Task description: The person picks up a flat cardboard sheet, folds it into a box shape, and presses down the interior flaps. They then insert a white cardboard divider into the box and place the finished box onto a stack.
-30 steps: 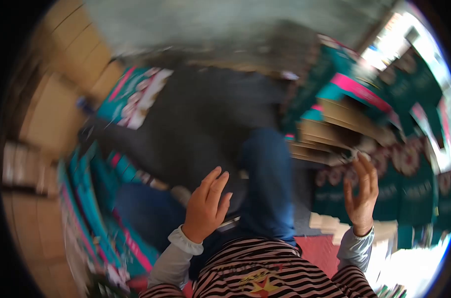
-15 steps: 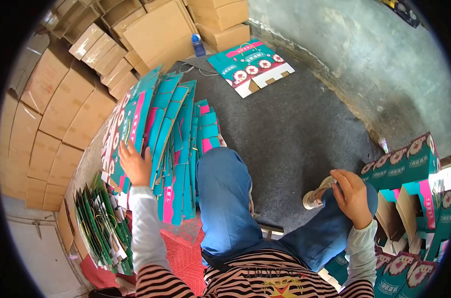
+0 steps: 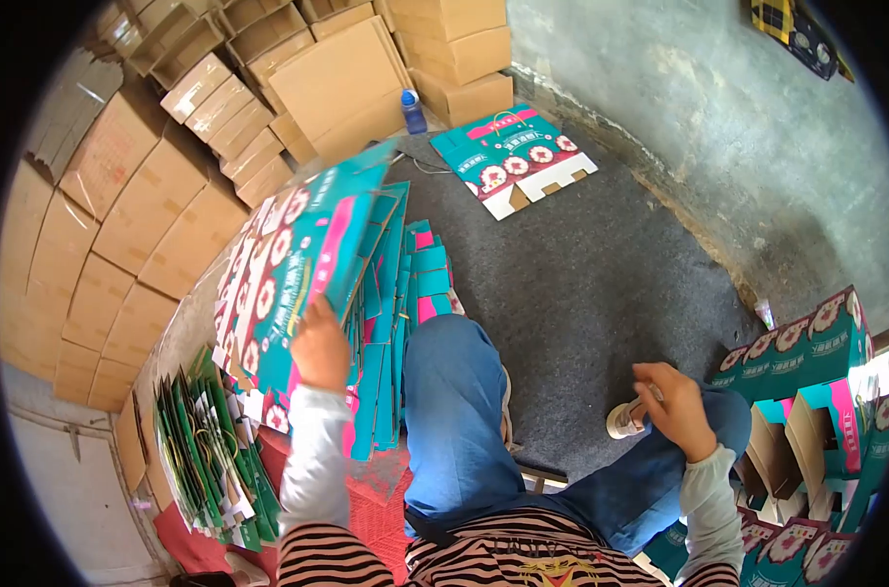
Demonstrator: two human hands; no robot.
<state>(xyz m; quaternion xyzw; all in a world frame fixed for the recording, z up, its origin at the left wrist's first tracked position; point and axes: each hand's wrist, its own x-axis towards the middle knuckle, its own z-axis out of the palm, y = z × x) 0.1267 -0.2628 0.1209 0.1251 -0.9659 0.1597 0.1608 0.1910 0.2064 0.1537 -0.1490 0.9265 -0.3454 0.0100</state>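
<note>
My left hand [image 3: 322, 344] grips the edge of a flattened teal gift box [image 3: 312, 245] printed with pink bands, white lettering and round pictures. It is tilted up from the stack of similar flat boxes [image 3: 378, 342] beside my left knee. The fingertips are partly hidden at the box's edge. My right hand [image 3: 674, 409] hovers by my right knee with loosely bent fingers and the thumb apart, and holds nothing. On the dark mat [image 3: 581, 284] ahead lies another flat teal box [image 3: 513, 152] with a cord handle and white cut-out flaps.
Green flat pieces with cords [image 3: 205, 450] stand in a bundle at the lower left. Brown cartons [image 3: 121, 245] are piled along the left and back. A blue bottle [image 3: 413, 112] stands by them. Opened-up teal boxes [image 3: 806, 391] are stacked at the right, near the grey wall [image 3: 718, 127].
My left hand has closed on the top flat box and lifted it to the right, off the stack. My right hand has shifted slightly left and down. The camera view has moved a little.
</note>
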